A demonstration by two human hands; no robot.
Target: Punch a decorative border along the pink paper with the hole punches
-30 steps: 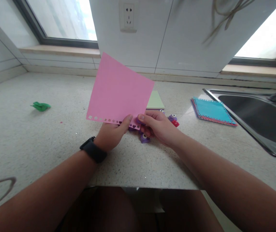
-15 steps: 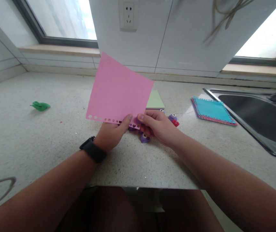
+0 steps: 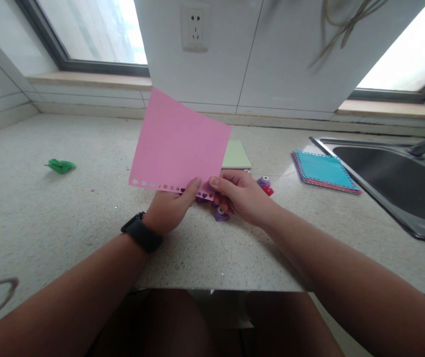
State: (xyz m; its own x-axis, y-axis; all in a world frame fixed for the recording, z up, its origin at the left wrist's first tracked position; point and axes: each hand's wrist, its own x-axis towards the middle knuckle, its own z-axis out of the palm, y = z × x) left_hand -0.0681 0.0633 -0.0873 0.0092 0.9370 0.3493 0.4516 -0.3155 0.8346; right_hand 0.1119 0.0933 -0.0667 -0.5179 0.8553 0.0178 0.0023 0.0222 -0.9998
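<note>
A pink sheet of paper is held up over the counter, with a row of small punched shapes along its lower edge. My left hand pinches that edge, thumb on top. At the sheet's lower right corner, my right hand is closed around a small purple and red punch, mostly covered by the fingers. Several purple punches lie beneath and beside the hands, one just below the right hand and another to its right. Behind the sheet, a pale green paper stack is partly hidden.
On the right, a stack of papers topped by a blue sheet lies against the sink's rim. A crumpled green thing rests on the counter at the left. The counter's front edge runs close below the hands.
The whole view has shifted slightly. The pink sheet's top is a little lower in view, while both hands keep their hold near its lower right corner.
</note>
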